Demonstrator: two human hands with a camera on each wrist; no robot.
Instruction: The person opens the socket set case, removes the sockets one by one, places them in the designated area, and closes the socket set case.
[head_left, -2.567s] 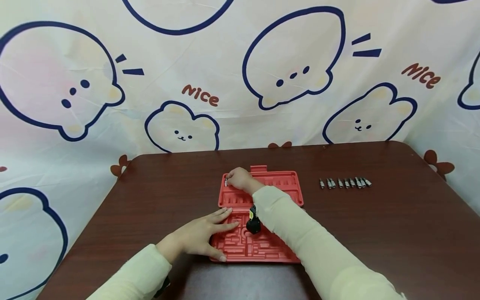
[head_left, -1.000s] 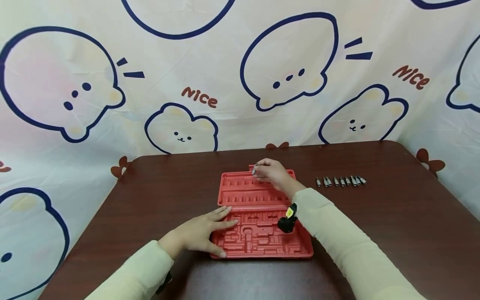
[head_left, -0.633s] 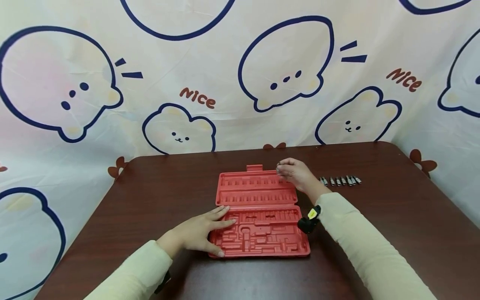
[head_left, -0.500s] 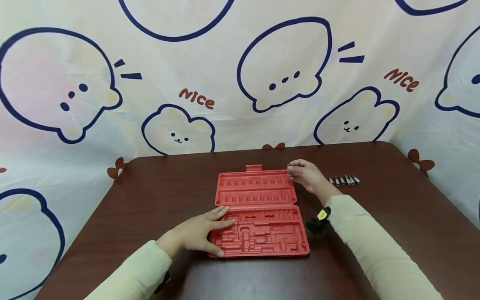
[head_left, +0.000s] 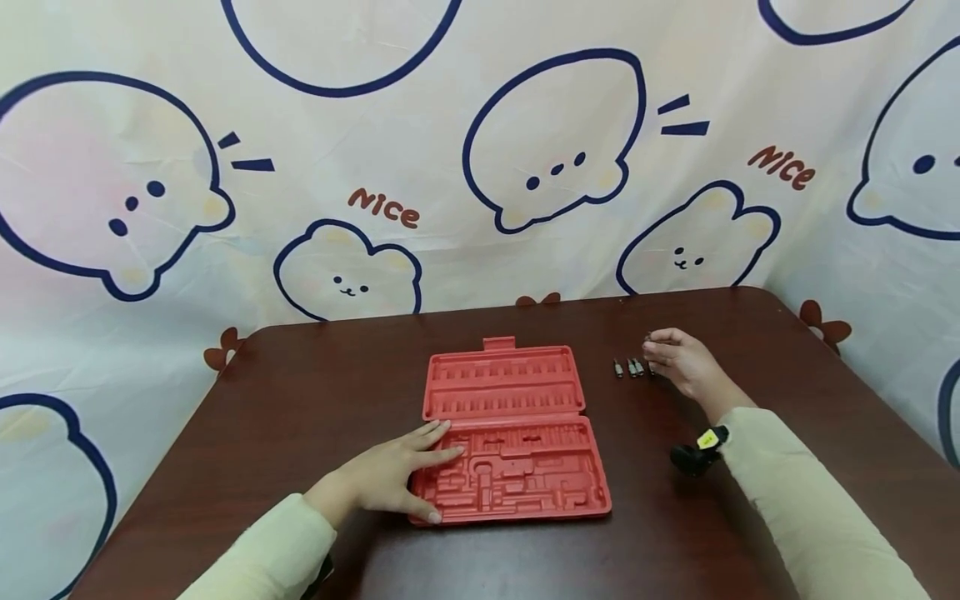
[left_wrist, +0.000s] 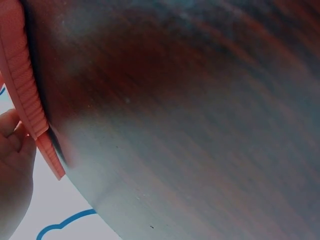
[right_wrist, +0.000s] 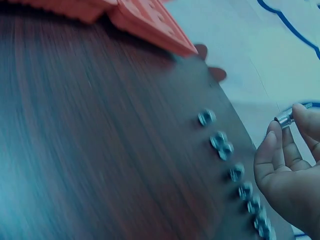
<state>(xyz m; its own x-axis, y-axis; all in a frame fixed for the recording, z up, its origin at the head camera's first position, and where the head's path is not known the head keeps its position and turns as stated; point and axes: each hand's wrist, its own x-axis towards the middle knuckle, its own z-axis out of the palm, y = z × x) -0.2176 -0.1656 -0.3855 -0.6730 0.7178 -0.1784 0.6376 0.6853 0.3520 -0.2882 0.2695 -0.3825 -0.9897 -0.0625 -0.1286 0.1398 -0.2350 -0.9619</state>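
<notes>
A red plastic tool case (head_left: 540, 492) lies unfolded flat on the table, with moulded recesses in both halves. My left hand (head_left: 386, 475) rests on the left edge of its near half, fingers spread. Right of the case, my right hand (head_left: 686, 364) is raised above the table, pinching a small metal socket (right_wrist: 284, 119) between thumb and fingertips. Several similar sockets (right_wrist: 236, 172) stand in a row on the table beneath that hand. In the head view, the hand hides part of this row (head_left: 632, 367).
The dark wooden table (head_left: 337, 375) reaches back to a white cloth (head_left: 450, 250) printed with cartoon bears. A latch tab (head_left: 499, 342) sticks out from the far edge of the case. A black wrist camera (head_left: 693, 458) hangs under my right wrist.
My right hand has lifted the socket from the left end of the case's far half and carried it right, over the row of sockets. My left hand stays on the case.
</notes>
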